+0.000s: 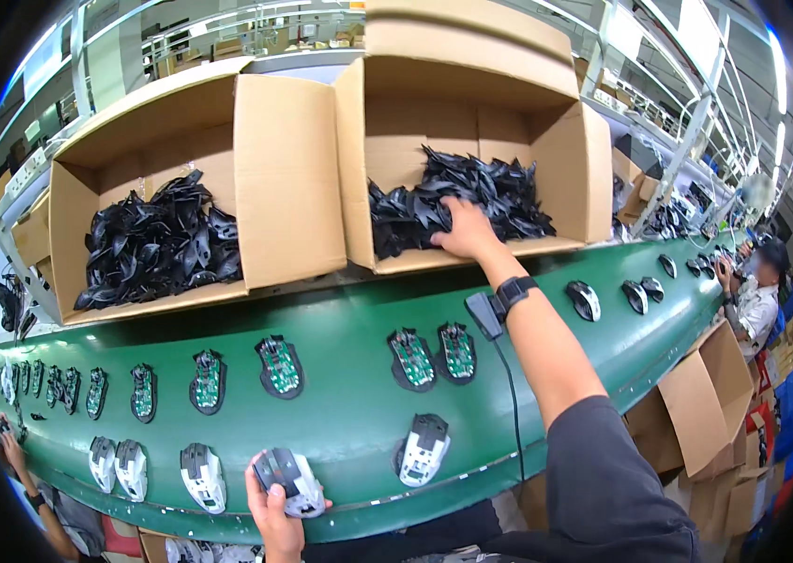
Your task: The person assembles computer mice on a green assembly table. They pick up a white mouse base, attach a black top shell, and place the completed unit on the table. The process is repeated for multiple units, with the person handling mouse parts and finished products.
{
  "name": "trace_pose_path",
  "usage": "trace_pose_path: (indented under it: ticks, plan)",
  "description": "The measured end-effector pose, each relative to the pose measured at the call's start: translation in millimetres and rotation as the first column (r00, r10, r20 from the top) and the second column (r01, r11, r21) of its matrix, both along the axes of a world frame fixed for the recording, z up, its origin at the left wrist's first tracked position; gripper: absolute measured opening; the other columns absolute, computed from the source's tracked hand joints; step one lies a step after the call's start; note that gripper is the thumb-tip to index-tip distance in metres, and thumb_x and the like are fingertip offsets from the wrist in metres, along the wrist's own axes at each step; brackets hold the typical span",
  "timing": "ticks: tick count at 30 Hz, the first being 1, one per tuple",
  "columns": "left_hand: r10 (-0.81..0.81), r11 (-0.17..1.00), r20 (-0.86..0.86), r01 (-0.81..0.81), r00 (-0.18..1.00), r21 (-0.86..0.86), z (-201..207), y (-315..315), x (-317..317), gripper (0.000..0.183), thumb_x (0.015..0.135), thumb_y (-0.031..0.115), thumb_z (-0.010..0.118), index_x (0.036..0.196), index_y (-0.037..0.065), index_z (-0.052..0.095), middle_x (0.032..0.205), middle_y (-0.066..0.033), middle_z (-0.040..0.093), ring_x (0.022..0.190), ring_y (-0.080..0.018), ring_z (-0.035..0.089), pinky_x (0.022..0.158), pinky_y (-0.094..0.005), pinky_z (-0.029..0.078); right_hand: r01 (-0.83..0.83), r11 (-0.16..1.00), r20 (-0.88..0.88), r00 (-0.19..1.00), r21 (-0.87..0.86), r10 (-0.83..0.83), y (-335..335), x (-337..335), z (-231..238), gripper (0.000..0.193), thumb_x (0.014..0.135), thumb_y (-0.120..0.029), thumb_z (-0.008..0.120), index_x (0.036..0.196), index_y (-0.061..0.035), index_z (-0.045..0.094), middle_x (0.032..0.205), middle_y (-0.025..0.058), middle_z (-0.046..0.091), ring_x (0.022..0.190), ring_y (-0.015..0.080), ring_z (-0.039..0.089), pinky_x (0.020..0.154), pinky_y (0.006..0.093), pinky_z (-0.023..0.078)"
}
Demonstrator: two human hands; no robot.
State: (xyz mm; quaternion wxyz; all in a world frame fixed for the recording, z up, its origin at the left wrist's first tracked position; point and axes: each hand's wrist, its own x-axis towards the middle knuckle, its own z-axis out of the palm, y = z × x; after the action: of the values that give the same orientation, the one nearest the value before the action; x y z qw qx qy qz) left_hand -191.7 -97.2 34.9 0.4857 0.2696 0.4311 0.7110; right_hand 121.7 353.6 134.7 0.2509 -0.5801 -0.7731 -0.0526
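Left hand (276, 514) at lower centre closed around a grey mouse shell (290, 481); right hand (465, 230) upper centre, fingers spread among black plastic parts (499, 192) in a cardboard box (471, 84).

Green conveyor belt (349, 413) with mouse assemblies (422, 448).

bright, even factory light comes from ceiling strips at upper right (779, 89), which blow out to white glare. the green belt (349, 422) carries a soft sheen and faint shadows. fisheye bending curves the belt and boxes; black vignette rings the corners. far edges soften; the centre stays sharp.
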Motion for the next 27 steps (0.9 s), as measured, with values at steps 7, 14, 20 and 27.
trace_pose_path:
  ticks: [7, 14, 20, 27]
  plan:
    - [0.006, 1.000, -0.014, -0.006, 1.000, -0.001, -8.5, 4.3, -8.4, 0.063, 0.100, 0.031, 0.063, 0.152, 0.011, 0.034, 0.113, -0.0160, 0.065, 0.082, -0.0333, 0.074, 0.060, -0.0518, 0.067, -0.127, 0.991, 0.093, 0.987, -0.032, 0.129, 46.4, 14.7, -11.3, 0.044, 0.081, -0.025, 0.084, 0.119, -0.0066, 0.074, 0.118, 0.0197, 0.071, 0.111, 0.0391, 0.067, 0.096, 0.0497, 0.054]
    - [0.021, 0.999, 0.004, -0.021, 1.000, 0.031, -12.1, -7.8, -15.6, 0.060, 0.100, 0.024, 0.061, 0.153, 0.010, 0.035, 0.118, -0.0163, 0.063, 0.083, -0.0336, 0.074, 0.060, -0.0557, 0.067, 0.117, 0.964, 0.100, 0.990, -0.237, -0.096, 20.9, -9.3, -0.5, 0.090, 0.075, -0.063, 0.083, 0.154, -0.0320, 0.053, 0.162, 0.0184, 0.040, 0.148, 0.0474, 0.039, 0.116, 0.0679, 0.037]
    - [-0.007, 1.000, 0.021, 0.007, 1.000, -0.009, -15.9, -2.8, -16.2, 0.059, 0.101, 0.009, 0.062, 0.156, 0.006, 0.040, 0.136, -0.0202, 0.059, 0.114, -0.0283, 0.066, 0.091, -0.0385, 0.055, -0.094, 0.976, -0.033, 0.994, 0.194, 0.102, 51.8, 28.2, -17.7, 0.039, 0.085, -0.021, 0.077, 0.117, 0.0004, 0.074, 0.115, 0.0218, 0.069, 0.109, 0.0417, 0.068, 0.099, 0.0483, 0.056]
    - [-0.001, 0.998, -0.007, 0.002, 1.000, 0.058, -18.1, -2.8, -18.7, 0.057, 0.099, 0.019, 0.064, 0.150, 0.008, 0.041, 0.127, -0.0139, 0.060, 0.101, -0.0310, 0.071, 0.068, -0.0554, 0.068, 0.141, 0.870, -0.304, 0.953, 0.473, 0.011, 83.0, 28.0, 27.1, 0.031, 0.084, -0.021, 0.072, 0.103, 0.0034, 0.075, 0.105, 0.0261, 0.073, 0.103, 0.0449, 0.069, 0.094, 0.0513, 0.055]
